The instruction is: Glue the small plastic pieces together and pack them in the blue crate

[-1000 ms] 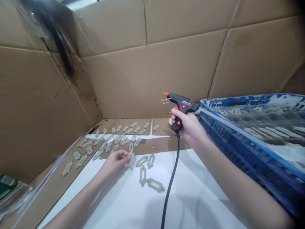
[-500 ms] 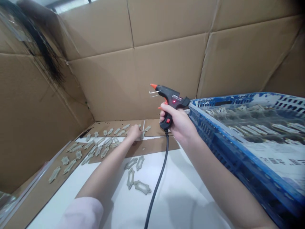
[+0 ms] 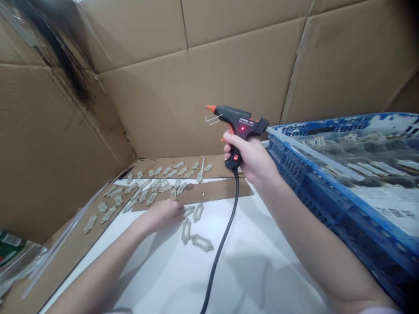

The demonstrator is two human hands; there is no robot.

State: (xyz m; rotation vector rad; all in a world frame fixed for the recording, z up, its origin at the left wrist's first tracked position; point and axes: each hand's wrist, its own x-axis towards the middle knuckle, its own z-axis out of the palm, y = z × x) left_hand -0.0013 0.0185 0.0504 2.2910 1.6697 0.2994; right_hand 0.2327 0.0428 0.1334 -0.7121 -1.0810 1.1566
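Note:
My right hand (image 3: 253, 158) grips a black and orange glue gun (image 3: 240, 122), its orange tip pointing left and its small red light lit. A glue stick (image 3: 314, 152) projects from the gun's back, and a black cord (image 3: 225, 231) hangs from the handle. My left hand (image 3: 166, 213) is low over the white board, with a small pale frame piece (image 3: 173, 193) at its fingertips. Right beside it lie several loose frame pieces (image 3: 198, 212). Many more pale pieces (image 3: 153, 185) are spread over the cardboard strips behind.
At the right stands a blue crate (image 3: 294, 183) holding trays of similar pieces and a printed sheet (image 3: 389, 209). Cardboard walls (image 3: 203, 87) rise behind and at the left. Dark strands (image 3: 65, 61) hang at the upper left. Plastic wrapping (image 3: 22, 266) lies at the lower left.
My left hand has come back from the rear cardboard strip toward me, to near the loose pieces. The glue gun stays in my right hand, and the view has shifted slightly.

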